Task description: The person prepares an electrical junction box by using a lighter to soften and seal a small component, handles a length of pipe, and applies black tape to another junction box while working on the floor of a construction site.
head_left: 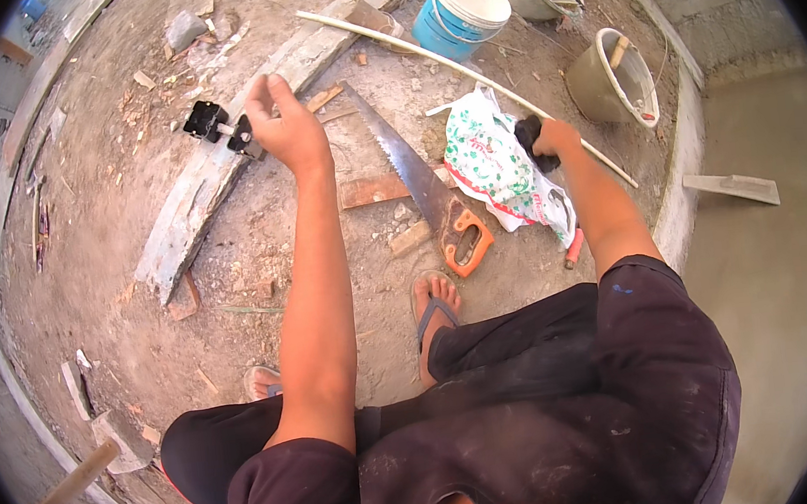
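Note:
My left hand is raised over a pale plank, its fingers curled. It appears to grip a fitting with black box-like ends and a short metal piece between them; the fingers partly hide it. At the right, my right hand is closed on a dark, lumpy object, its exact kind unclear, against a white plastic bag with green and red print. Between my hands lies a handsaw with an orange handle, its blade pointing away from me.
A long pale stick runs past the bag. Beyond it stand a blue bucket and two grey buckets, one grey bucket tilted. Brick pieces and wood scraps litter the dirt. A hammer lies at lower left; a low concrete edge borders the right.

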The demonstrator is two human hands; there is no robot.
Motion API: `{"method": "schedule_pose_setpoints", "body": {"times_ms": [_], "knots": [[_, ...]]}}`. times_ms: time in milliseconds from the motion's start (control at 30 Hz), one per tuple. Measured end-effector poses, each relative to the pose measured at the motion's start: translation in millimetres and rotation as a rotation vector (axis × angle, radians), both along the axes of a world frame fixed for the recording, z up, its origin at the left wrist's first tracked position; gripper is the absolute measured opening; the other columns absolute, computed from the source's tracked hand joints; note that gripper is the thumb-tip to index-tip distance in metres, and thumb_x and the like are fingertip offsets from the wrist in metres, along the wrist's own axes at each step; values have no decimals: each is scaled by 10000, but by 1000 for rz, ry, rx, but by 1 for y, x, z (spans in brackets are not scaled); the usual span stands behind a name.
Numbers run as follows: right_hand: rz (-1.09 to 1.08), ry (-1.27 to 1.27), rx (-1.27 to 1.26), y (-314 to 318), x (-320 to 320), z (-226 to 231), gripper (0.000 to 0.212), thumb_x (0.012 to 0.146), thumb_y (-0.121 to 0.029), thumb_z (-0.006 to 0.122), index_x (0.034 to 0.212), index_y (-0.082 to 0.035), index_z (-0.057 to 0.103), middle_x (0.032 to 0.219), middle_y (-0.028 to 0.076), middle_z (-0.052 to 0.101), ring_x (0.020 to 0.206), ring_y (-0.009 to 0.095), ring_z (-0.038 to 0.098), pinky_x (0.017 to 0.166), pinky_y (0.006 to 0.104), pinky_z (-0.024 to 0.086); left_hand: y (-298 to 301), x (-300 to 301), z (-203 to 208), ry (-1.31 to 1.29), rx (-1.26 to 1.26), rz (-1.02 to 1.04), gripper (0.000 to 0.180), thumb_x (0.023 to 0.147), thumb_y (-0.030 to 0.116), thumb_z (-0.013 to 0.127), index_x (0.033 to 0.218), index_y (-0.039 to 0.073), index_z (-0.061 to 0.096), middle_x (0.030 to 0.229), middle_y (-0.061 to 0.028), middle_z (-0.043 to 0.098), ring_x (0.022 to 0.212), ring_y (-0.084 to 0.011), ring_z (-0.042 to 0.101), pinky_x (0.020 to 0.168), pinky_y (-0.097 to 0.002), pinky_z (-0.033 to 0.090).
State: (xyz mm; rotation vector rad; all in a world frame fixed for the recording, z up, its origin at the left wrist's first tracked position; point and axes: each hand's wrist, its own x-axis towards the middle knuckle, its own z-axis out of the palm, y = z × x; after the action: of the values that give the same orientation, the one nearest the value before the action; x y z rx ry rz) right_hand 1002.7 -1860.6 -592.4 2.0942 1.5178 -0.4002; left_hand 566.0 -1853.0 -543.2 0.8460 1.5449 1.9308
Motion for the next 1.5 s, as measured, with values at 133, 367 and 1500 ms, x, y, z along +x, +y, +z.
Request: {"method": "schedule_pose_setpoints", "body": {"times_ms": [133,367,1500], "knots": [[-118,236,153,50,-12,65,455,693,-389,808,1014,-72,751,914,122,722,794,225,694,667,355,551,-11,29,1,-27,-53,-58,422,979,258,643,1229,-76,586,1187,-192,657,1115,-270,625,995,-384,470],[-201,1630,196,74,-151,208,313,864,-399,702,938,-96,678,712,-17,642,473,34,526,398,171,390,-29,26,58,-295,-94,-627,618,1012,507,549,1380,13,506,1307,-148,596,1219,-243,562,982,-387,486],[1186,1015,631,-43,-480,279,633,776,-474,784,1204,-21,671,985,191,721,889,345,700,808,400,533,-107,-187,164,-387,558,182,264,907,130,711,1104,-40,666,950,-59,664,806,-106,634,710,-239,539]]}}
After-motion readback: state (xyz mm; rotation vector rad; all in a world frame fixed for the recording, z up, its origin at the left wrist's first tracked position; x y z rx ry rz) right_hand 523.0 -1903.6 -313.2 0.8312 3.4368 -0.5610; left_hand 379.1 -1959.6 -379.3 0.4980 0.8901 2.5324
